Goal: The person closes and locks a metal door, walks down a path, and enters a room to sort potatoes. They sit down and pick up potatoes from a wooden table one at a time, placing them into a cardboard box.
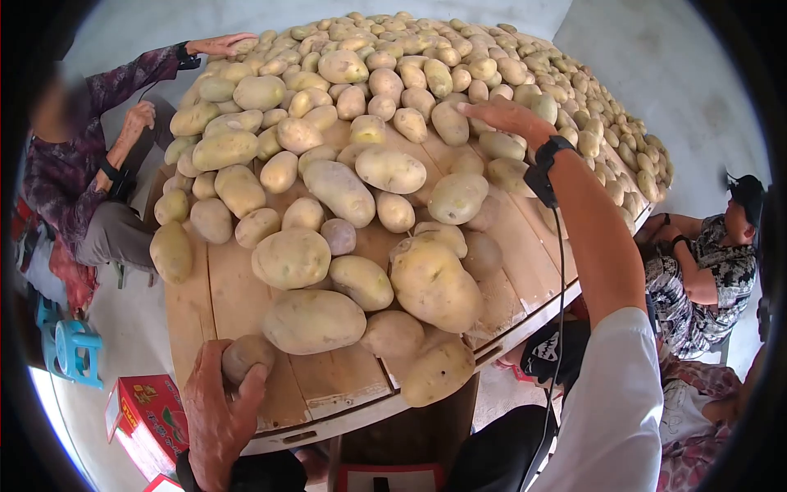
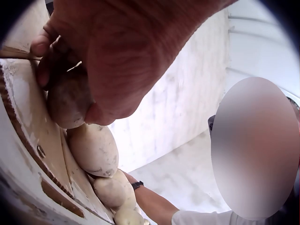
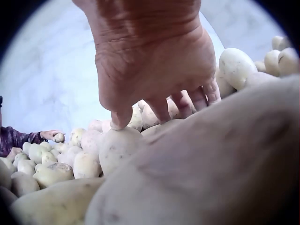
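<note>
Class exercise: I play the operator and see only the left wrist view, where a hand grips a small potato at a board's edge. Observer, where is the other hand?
Observer: The right hand reaches far over the potato pile, fingers spread.
Operator: Is it holding one?
Observer: No. In the right wrist view its fingertips only touch a potato.
Operator: Is anyone else working there?
Observer: Yes. Another person's hand rests on potatoes at the far side of the wooden table.
</note>
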`<state>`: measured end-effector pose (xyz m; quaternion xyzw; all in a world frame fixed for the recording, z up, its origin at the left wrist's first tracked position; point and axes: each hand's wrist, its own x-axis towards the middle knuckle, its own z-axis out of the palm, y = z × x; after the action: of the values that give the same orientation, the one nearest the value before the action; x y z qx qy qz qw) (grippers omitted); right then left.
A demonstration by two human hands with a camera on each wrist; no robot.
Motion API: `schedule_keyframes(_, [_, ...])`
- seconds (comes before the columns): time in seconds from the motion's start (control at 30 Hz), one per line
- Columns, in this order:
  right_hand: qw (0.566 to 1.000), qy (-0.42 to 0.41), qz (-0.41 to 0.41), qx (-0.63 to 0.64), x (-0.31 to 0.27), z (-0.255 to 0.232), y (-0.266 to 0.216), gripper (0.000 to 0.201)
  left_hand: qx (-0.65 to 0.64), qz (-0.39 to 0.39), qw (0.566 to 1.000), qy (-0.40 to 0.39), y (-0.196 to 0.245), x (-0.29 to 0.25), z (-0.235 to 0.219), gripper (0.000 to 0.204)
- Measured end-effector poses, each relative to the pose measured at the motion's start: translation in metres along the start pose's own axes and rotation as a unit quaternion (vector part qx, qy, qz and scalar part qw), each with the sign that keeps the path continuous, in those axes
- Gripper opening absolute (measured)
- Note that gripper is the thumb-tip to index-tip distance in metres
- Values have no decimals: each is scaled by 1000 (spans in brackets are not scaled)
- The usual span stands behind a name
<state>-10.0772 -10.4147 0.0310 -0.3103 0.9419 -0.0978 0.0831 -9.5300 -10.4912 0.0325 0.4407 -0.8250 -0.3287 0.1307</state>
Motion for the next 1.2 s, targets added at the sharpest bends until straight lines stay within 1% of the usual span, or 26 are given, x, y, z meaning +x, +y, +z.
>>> schedule_keyframes(0.07, [995, -90, -29, 41, 0, -6, 12, 92, -5, 4, 1000, -13, -3, 0, -1, 36])
schedule_keyframes(0.1, [995, -90, -30, 40, 3, -2, 19, 92, -5, 4, 1000, -12, -4, 0, -1, 36])
schedule_keyframes(0.17, [994, -81, -66, 36, 12, 11, 25, 87, 7, 2, 1000, -14, -6, -1, -3, 36])
schedule_keyframes(0.27, [995, -87, -44, 22, -10, 1, 11, 85, 6, 6, 1000, -24, -6, -2, -3, 36])
schedule_keyframes(0.3, [995, -85, -46, 21, -7, 0, 13, 85, 4, 6, 1000, -21, -6, -1, -5, 36])
schedule_keyframes(0.37, [986, -113, -108, 47, -2, 6, 21, 83, 21, 20, 999, -21, -9, 0, -4, 35])
schedule_keyframes(0.4, [987, -116, -106, 46, -6, 6, 26, 83, 20, 19, 999, -24, -9, 0, -3, 35])
schedule_keyframes(0.47, [996, -53, -62, -27, -11, 5, 33, 83, -8, 4, 1000, -26, -7, 0, -3, 35])
schedule_keyframes(0.5, [996, -55, -60, -26, -9, 10, 40, 83, -7, 4, 1000, -29, -8, -1, -3, 35])
schedule_keyframes(0.57, [994, -89, -35, 60, 2, 13, 47, 89, 1, 19, 1000, -24, -7, -1, -3, 34])
schedule_keyframes(0.6, [994, -84, -34, 56, -2, 9, 44, 89, -4, 23, 999, -23, -6, -1, -2, 34])
schedule_keyframes(0.67, [997, -70, -43, -13, -17, 10, 32, 90, -6, 19, 1000, -23, -6, -1, -3, 34])
schedule_keyframes(0.73, [998, -65, -16, -14, -30, 12, 26, 89, 6, 22, 999, -22, -7, 0, -4, 34])
schedule_keyframes(0.8, [992, -76, -100, 10, -36, 21, 14, 88, 15, 25, 999, -25, -6, -1, -1, 34])
schedule_keyframes(0.83, [993, -55, -105, 15, -39, 28, 9, 86, 10, 23, 999, -25, -5, -1, 0, 34])
schedule_keyframes(0.9, [991, -57, -117, 21, -30, 31, 8, 85, 12, 17, 1000, -20, -5, -2, -2, 34])
schedule_keyframes(0.93, [990, -59, -128, 25, -28, 35, 7, 83, 17, 32, 999, -19, -6, -2, -2, 35])
schedule_keyframes(0.97, [988, -69, -128, 46, -27, 37, 8, 75, 19, 47, 999, -14, -6, -2, -2, 35])
schedule_keyframes(1.0, [988, -70, -131, 46, -37, 33, -1, 75, 19, 44, 999, -12, -7, -2, -4, 35])
schedule_keyframes(1.07, [977, -92, -181, 63, -66, 23, -18, 58, 17, 50, 998, -20, -8, -2, -5, 35])
schedule_keyframes(1.1, [972, -92, -197, 92, -67, 24, -14, 54, 15, 51, 998, -19, -9, -2, -3, 35])
schedule_keyframes(1.17, [972, -95, -194, 92, -64, 22, -12, 55, 26, 83, 996, 10, -14, -2, -1, 35])
schedule_keyframes(1.2, [972, -102, -191, 95, -65, 23, -15, 56, 27, 81, 996, 11, -14, -2, -3, 35])
